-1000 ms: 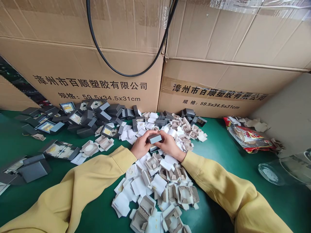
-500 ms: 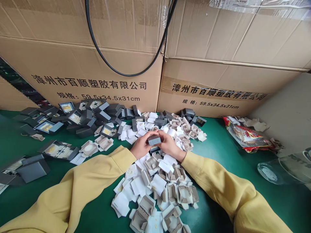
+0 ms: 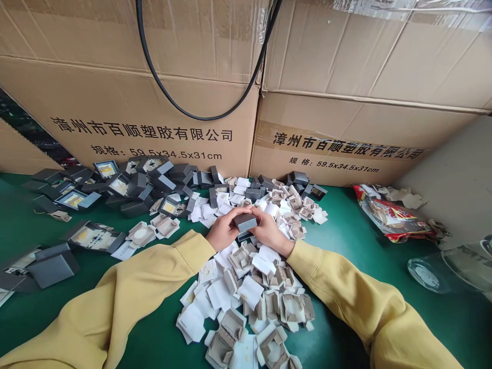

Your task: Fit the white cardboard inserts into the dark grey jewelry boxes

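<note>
Green tabletop [image 3: 353, 256] backed by brown cartons, a pale wall [image 3: 457, 164] at the far right. Two cartons carry black print: left carton [image 3: 169, 105] reads 漳州市百顺塑胶有限公司, below it 规格: 59.5x34.5x31cm; right carton [image 3: 369, 115] has the same two lines, the upper one partly under brown tape [image 3: 265, 134]. One black cable [image 3: 207, 119] loops down in front of them.

Two hands, two yellow sleeves. Left hand [image 3: 224, 229] and right hand [image 3: 269, 231] both grasp one small dark grey box [image 3: 245, 222], fingers curled around its opposite sides; it sits between them at table centre, above the white card inserts [image 3: 250, 292]. A second dark edge shows just under it; can't tell if same box. No lettering readable on it.

Inserts: many, overlapping, no reliable count; they spread in front of and behind the hands. Two more inserts [image 3: 141, 234] lie side by side left of the left hand. Dark boxes [image 3: 137, 185] heap at back left, too overlapped to count; several stand open, yellowish inside. One open box [image 3: 94, 237] lies nearer, apart from the heap.

Right side: one red-and-clear packet [image 3: 395, 215], print not legible; one clear glass vessel [image 3: 426, 274], its markings too faint to read.
</note>
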`<state>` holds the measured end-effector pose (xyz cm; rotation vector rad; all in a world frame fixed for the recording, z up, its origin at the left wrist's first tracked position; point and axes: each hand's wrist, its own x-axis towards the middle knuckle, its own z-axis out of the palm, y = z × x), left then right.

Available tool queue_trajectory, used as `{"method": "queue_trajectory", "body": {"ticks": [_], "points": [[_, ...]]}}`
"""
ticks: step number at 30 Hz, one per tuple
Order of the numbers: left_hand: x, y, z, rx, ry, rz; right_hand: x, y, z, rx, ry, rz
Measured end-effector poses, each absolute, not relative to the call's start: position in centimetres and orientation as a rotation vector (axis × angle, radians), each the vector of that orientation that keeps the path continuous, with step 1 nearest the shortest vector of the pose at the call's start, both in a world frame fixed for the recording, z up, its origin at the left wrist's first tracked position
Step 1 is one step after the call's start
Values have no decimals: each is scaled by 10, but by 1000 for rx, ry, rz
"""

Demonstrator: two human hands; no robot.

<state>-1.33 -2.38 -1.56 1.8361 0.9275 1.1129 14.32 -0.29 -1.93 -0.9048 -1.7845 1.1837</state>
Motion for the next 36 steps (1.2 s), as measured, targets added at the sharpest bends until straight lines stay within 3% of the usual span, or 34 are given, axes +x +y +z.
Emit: {"method": "queue_trajectory", "body": {"ticks": [24, 36], "points": [[-15, -25, -15, 2030, 1029, 1034, 144, 2, -24, -789, -1765, 1240], [-15, -23, -14, 1931, 1074, 1029, 148, 1, -27, -936, -1866, 1118]]}}
